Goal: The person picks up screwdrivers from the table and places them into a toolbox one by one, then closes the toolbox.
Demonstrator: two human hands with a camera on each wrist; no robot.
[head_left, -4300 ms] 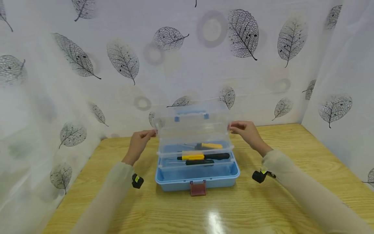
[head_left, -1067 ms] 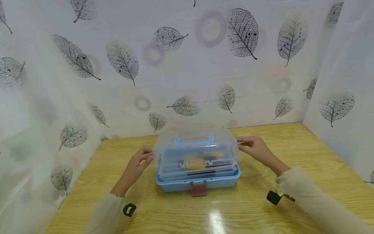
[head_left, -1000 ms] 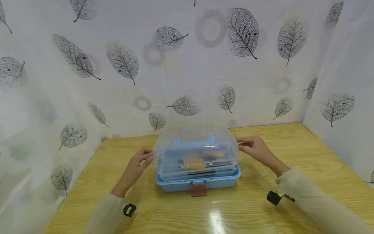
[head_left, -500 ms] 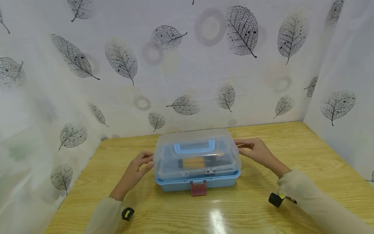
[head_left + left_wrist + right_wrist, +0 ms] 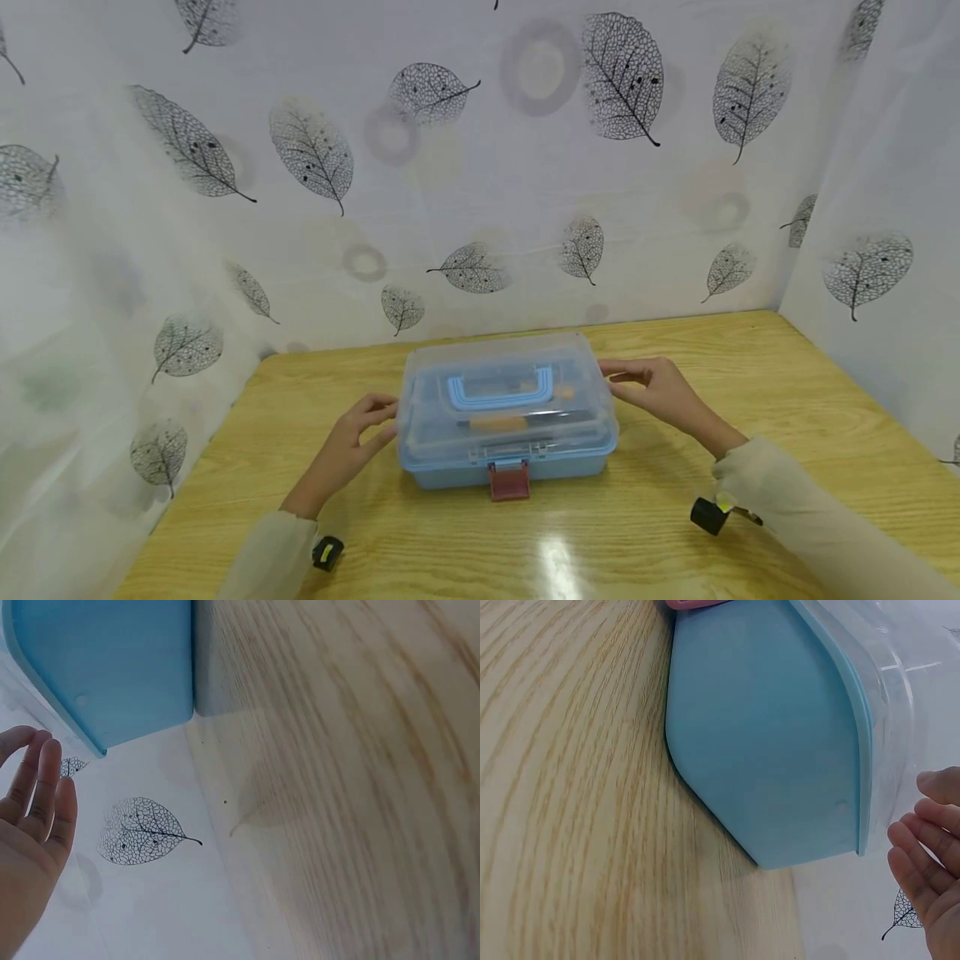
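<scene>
A light-blue toolbox (image 5: pixel 442 477) stands on the table, its clear lid (image 5: pixel 435 358) lying down over the base. On the lid is a blue carrying handle (image 5: pixel 501 402). The reddish latch (image 5: pixel 510 483) hangs loose at the front. Through the lid, yellow and black tool handles (image 5: pixel 498 423) show blurred. My left hand (image 5: pixel 352 437) is at the lid's left end, fingers extended and gently bent, fingertips at its side. At the right end, my right hand (image 5: pixel 660 392) has its fingertips against the lid's side, fingers fairly straight. Neither hand curls round anything.
The wood-grain table (image 5: pixel 645 550) carries the toolbox near its back edge. Behind and at both sides hangs a white curtain (image 5: pixel 480 183) with leaf prints. Small black cameras (image 5: pixel 708 516) are strapped at both wrists.
The lid has swung from raised, with screwdrivers in plain view, down onto the base. Both hands have come down and forward with it. The handle has tipped down toward the front.
</scene>
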